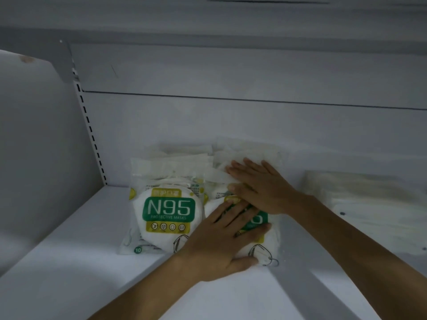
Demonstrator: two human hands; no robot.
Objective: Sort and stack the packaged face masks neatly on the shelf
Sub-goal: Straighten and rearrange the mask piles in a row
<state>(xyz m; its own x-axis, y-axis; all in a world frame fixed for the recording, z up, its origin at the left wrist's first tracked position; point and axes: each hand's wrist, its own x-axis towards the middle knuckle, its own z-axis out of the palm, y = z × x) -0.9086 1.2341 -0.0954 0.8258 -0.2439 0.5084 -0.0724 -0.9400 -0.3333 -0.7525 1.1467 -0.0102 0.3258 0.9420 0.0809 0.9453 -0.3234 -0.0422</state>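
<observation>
Two N95 mask packs lie side by side on the white shelf (69,262). The left pack (167,211) shows its green N95 label in full. The right pack (265,243) is mostly covered by my hands. My left hand (221,241) rests flat on its lower half, fingers straight. My right hand (261,188) presses flat on its upper part and on the clear packets (242,151) stacked behind. More clear packets (180,158) lie behind the left pack.
A pile of pale, clear-wrapped masks (374,204) lies at the right of the shelf. The back panel (231,118) and a slotted upright (92,135) close off the rear. A white side panel (34,146) stands at the left.
</observation>
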